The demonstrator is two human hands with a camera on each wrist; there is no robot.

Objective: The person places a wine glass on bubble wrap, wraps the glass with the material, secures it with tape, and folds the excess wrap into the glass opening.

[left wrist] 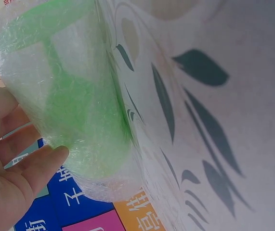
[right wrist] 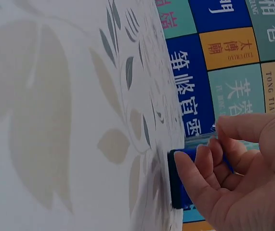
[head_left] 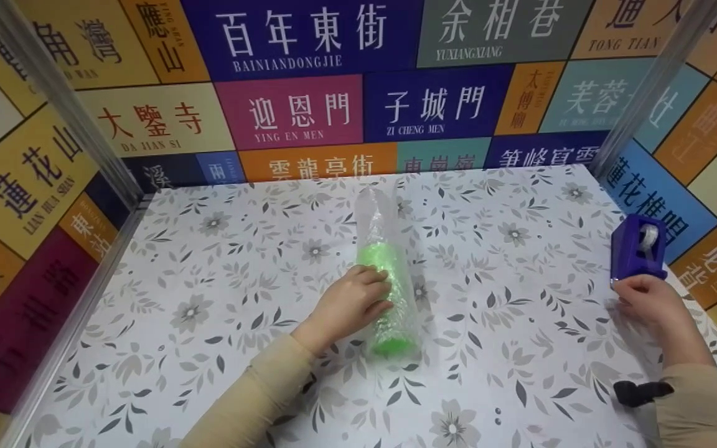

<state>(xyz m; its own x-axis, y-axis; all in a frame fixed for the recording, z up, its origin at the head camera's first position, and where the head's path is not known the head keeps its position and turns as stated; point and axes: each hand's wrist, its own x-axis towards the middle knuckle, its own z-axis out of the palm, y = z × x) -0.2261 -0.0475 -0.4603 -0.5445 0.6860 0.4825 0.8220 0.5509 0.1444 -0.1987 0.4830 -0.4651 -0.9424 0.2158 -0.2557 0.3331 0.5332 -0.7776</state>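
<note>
A bright green cylindrical object (head_left: 396, 280) lies on the table, rolled in clear bubble wrap (head_left: 376, 214) that extends past its far end. My left hand (head_left: 353, 300) rests on the bundle's left side, thumb and fingers lying against the wrap; in the left wrist view the wrapped object (left wrist: 74, 106) shows green with paler patches. At the right, a blue tape dispenser (head_left: 627, 249) holds a roll of clear tape (head_left: 648, 238). My right hand (head_left: 660, 308) is at its near end, pinching the end of the clear tape (right wrist: 202, 138) between thumb and finger.
A white cloth with grey flowers and leaves covers the table (head_left: 209, 354). Panels with coloured street-name blocks (head_left: 290, 112) stand behind and at both sides, with clear posts (head_left: 651, 87) at the corners. A black strap piece (head_left: 642, 393) sticks out at the right sleeve.
</note>
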